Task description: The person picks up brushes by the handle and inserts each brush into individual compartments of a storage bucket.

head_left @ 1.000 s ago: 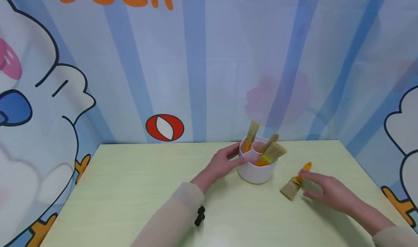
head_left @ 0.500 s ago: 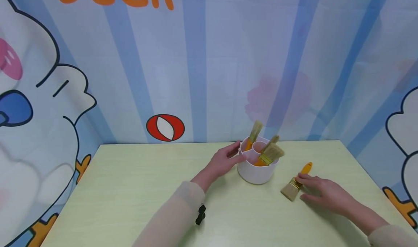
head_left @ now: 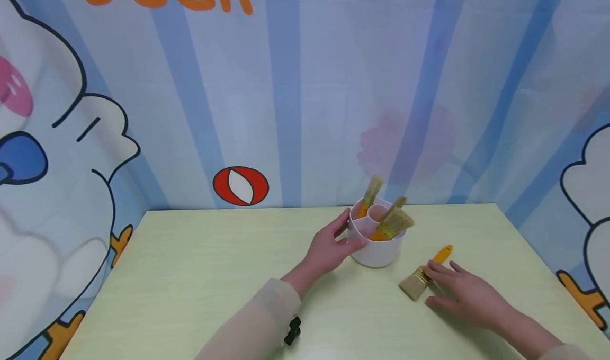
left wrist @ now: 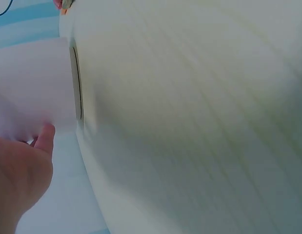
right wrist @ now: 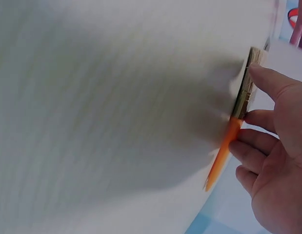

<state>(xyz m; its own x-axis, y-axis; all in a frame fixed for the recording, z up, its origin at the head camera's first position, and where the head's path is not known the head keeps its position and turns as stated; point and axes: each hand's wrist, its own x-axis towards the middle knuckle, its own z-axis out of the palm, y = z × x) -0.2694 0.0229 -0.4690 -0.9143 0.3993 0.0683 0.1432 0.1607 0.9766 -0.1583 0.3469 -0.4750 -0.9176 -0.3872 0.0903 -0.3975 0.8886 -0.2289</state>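
Observation:
My left hand (head_left: 331, 249) holds the left side of a white, round brush holder (head_left: 374, 255), thumb at the front of its wall and fingers round the side. The holder is divided into compartments around a small inner tube, and several paintbrushes (head_left: 397, 222) stand in it bristles up. To its right, another flat paintbrush (head_left: 420, 276) with an orange handle lies on the table. My right hand (head_left: 469, 296) reaches over this brush, its loosely extended fingertips at the metal band and handle. In the right wrist view, the thumb is beside the bristles and the fingers touch the orange handle (right wrist: 223, 153).
The pale wooden table (head_left: 214, 280) ends at a blue striped cloth backdrop (head_left: 324, 111) with cartoon drawings, close behind the holder. A small black object (head_left: 293, 331) shows at the left sleeve.
The loose paintbrush has slid a little left and toward me along with my right hand. My left thumb has shifted lower on the holder's front wall.

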